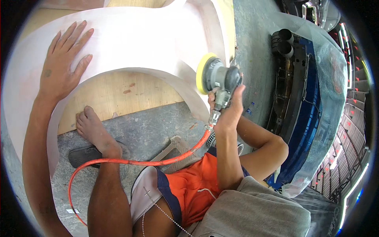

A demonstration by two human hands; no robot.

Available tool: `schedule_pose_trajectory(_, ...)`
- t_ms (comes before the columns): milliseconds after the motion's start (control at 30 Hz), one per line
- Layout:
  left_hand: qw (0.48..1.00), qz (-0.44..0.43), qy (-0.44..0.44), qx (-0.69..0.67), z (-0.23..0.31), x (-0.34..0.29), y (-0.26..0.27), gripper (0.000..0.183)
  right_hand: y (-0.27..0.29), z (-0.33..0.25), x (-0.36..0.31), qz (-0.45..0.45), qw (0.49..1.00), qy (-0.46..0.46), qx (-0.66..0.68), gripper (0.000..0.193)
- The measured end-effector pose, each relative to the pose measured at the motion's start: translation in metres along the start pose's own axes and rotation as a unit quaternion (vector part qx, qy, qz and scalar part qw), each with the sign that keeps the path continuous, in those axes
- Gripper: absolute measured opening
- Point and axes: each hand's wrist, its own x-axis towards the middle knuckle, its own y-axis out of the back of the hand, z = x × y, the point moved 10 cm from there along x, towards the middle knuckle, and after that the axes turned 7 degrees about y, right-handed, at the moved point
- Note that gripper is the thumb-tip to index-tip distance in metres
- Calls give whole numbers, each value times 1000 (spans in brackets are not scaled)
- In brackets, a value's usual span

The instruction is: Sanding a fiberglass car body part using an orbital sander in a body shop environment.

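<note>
Here's the big white curved panel [130, 39], spread under the left fingers [76, 34] and reaching across toward the right hand [229, 112]! Below and right of those left fingers shows the pale wooden board [102, 98]. The orange hose [158, 162] loops away leftward from below the right fingers [211, 97]. The left hand [59, 71] lies flat on the panel, fingers slightly apart, gripping nothing. And there's the sander [225, 77], clamped by the right fingers, its yellow pad [205, 73] tilted just left of them; whether it touches the panel, I can't tell.
</note>
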Motion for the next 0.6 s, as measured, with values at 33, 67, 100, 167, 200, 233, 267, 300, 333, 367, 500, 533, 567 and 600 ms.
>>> schedule_pose_trajectory(33, 1000, 0, 1, 3, 0, 0, -1, 55, -1, -4, 0, -25, 1000, 9, 4, 76)
schedule_pose_trajectory(67, 1000, 3, 1, 19, 0, 0, 0, 54, 8, 1, 0, 16, 994, -37, 100, 76)
schedule_pose_trajectory(100, 1000, -3, -1, 5, 1, 0, -2, 54, 8, 6, -1, 25, 976, -81, 202, 77)
schedule_pose_trajectory(167, 1000, 24, 1, 5, 0, 1, 3, 53, 16, -1, 0, 35, 979, -79, 183, 78)
schedule_pose_trajectory(200, 1000, 25, -2, -11, 1, 1, 3, 53, 2, -4, -2, -43, 975, -93, 196, 78)
schedule_pose_trajectory(233, 1000, 18, -3, -3, 1, 1, 2, 54, -5, -6, -5, -81, 971, -109, 194, 80)
schedule_pose_trajectory(267, 1000, 13, 0, 14, 1, 1, 1, 54, -14, -11, -10, -124, 962, -89, 226, 75)
schedule_pose_trajectory(300, 1000, 11, -4, 6, 2, 1, 1, 54, -14, -12, -13, -125, 962, -89, 227, 75)
schedule_pose_trajectory(333, 1000, 11, -4, -12, 2, 0, 2, 54, -18, -15, -14, -134, 943, -86, 291, 74)
schedule_pose_trajectory(367, 1000, 20, -3, -19, 2, -1, 5, 54, -21, -16, -17, -129, 925, -92, 347, 73)
schedule_pose_trajectory(500, 1000, 9, 6, -18, -1, 1, 2, 55, -52, -31, -16, -252, 892, -72, 369, 79)
schedule_pose_trajectory(533, 1000, 23, 3, -17, 0, 0, 4, 54, -52, -25, -14, -218, 895, -99, 377, 80)
schedule_pose_trajectory(567, 999, 33, 2, -5, 0, -1, 6, 53, -58, -25, -13, -222, 890, -104, 385, 80)
schedule_pose_trajectory(600, 999, 37, 1, -16, 1, -1, 6, 53, -59, -24, -7, -218, 917, -89, 321, 79)
